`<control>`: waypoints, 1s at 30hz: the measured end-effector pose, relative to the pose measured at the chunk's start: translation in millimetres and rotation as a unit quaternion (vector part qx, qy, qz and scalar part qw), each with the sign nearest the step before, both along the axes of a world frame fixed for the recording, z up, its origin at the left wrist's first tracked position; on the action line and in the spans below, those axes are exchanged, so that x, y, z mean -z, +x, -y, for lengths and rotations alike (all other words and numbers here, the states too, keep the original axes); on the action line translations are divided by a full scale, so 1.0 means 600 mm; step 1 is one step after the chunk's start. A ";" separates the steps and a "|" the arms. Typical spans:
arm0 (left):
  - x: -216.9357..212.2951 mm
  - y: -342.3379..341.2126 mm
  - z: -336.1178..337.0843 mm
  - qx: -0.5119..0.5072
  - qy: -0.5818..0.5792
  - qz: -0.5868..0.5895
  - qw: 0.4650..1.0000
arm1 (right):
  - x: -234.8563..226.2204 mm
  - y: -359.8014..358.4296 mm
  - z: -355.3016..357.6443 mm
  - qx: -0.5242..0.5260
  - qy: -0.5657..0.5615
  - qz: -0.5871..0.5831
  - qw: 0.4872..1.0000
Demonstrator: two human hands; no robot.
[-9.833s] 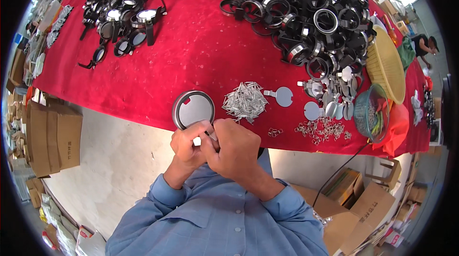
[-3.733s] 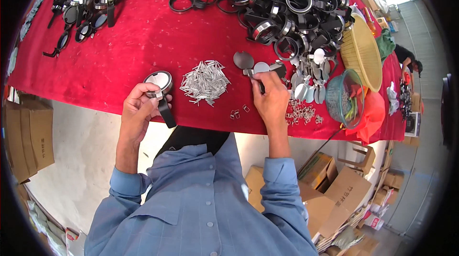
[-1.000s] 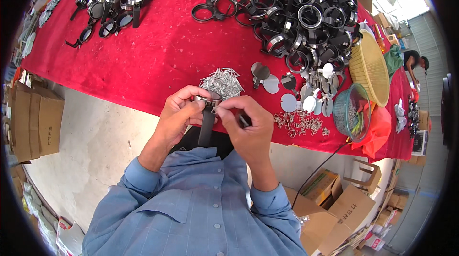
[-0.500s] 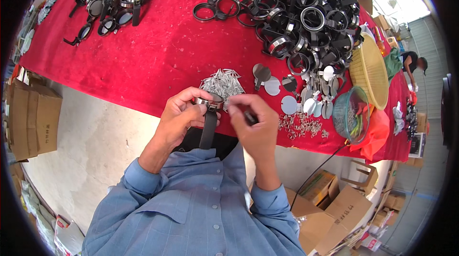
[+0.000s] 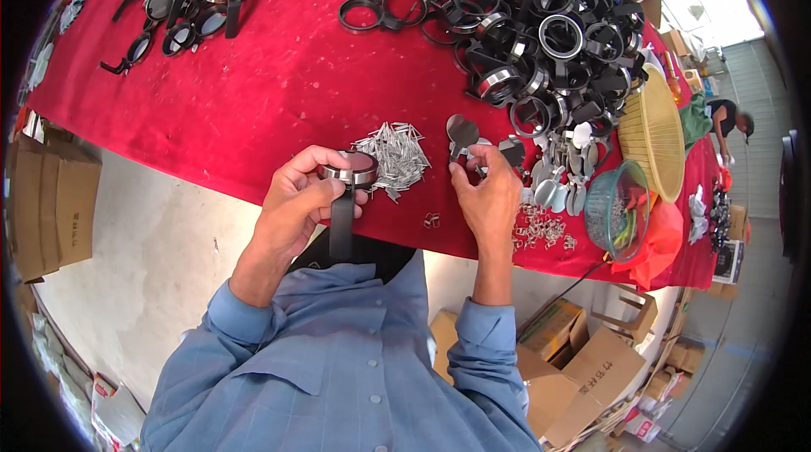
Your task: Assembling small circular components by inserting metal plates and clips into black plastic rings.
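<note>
My left hand grips a round metal-rimmed black ring piece, its black strap-like arm hanging down. Over a few flat discs, to the right, is my right hand, thumb and fingers pinched at a flat disc that they mostly cover. A dark tabbed disc lies just beyond its fingertips, and a grey one beside it. Between my hands is a heap of thin silver pins. Small metal clips lie right of my right hand, with a few more clips left of it.
A large pile of black ring pieces covers the far right of the red cloth. More pieces with discs sit far left. A teal basket and yellow basket stand right. Cardboard boxes are below; another person is farther right.
My right hand has moved right, away from the ring piece to the discs. The left hand, still gripping that piece, has shifted slightly left.
</note>
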State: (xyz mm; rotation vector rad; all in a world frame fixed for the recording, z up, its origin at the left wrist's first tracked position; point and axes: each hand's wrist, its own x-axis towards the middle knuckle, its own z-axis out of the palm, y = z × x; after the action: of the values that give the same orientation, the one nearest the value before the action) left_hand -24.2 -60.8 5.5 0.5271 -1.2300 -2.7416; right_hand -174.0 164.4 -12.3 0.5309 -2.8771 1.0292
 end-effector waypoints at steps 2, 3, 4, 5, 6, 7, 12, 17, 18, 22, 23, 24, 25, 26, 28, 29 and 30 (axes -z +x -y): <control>-0.001 0.000 0.000 -0.002 0.003 0.007 1.000 | 0.001 0.003 0.005 -0.012 0.020 -0.032 0.999; 0.001 0.001 0.000 -0.005 0.000 0.012 1.000 | 0.001 0.005 0.008 -0.011 0.019 -0.031 0.999; 0.002 0.001 0.000 -0.008 -0.004 0.018 1.000 | 0.001 0.007 0.011 -0.027 0.031 -0.053 0.998; 0.004 0.001 0.000 -0.008 -0.005 0.019 1.000 | 0.001 0.008 0.013 -0.044 0.042 -0.076 0.995; 0.006 0.000 -0.002 -0.018 -0.004 0.022 1.000 | 0.004 0.009 0.014 -0.044 0.040 -0.076 0.995; 0.008 -0.001 -0.003 -0.027 -0.004 0.025 0.999 | 0.008 0.010 0.014 -0.041 0.053 -0.088 0.994; 0.011 0.004 -0.002 -0.052 0.006 0.022 0.998 | -0.001 0.026 0.003 -0.023 -0.027 -0.076 0.997; 0.000 0.007 -0.006 -0.060 -0.049 0.049 0.996 | -0.003 0.059 -0.041 -0.007 -0.057 0.040 0.998; 0.000 0.008 -0.006 -0.057 -0.048 0.043 0.996 | -0.004 0.066 -0.050 -0.016 -0.051 0.051 0.997; 0.001 0.007 -0.011 -0.055 -0.051 0.046 0.996 | -0.005 0.085 -0.066 -0.031 -0.054 0.065 0.996; 0.001 0.008 -0.013 -0.056 -0.052 0.047 0.996 | -0.008 0.089 -0.067 -0.030 -0.066 0.069 0.995; 0.001 0.008 -0.015 -0.057 -0.052 0.048 0.996 | -0.007 0.090 -0.065 -0.029 -0.067 0.067 0.995; -0.001 0.009 -0.017 -0.057 -0.054 0.046 0.996 | -0.004 0.089 -0.060 -0.028 -0.072 0.050 0.996; 0.000 0.009 -0.018 -0.063 -0.058 0.046 0.995 | 0.000 0.086 -0.051 -0.028 -0.075 0.033 0.996; 0.000 0.010 -0.019 -0.070 -0.065 0.045 0.994 | 0.007 0.078 -0.031 -0.038 -0.071 -0.003 0.997; 0.000 0.010 -0.020 -0.077 -0.068 0.045 0.994 | 0.013 0.072 -0.021 -0.047 -0.058 -0.028 0.997; -0.001 0.010 -0.021 -0.083 -0.071 0.045 0.993 | 0.016 0.069 -0.009 -0.054 -0.061 -0.047 0.996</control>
State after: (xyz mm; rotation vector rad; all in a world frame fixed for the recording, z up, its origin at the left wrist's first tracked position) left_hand -18.2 -48.2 6.3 0.7095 -1.3234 -2.4963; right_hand -132.4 170.0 -22.0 0.7123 -2.7102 1.1530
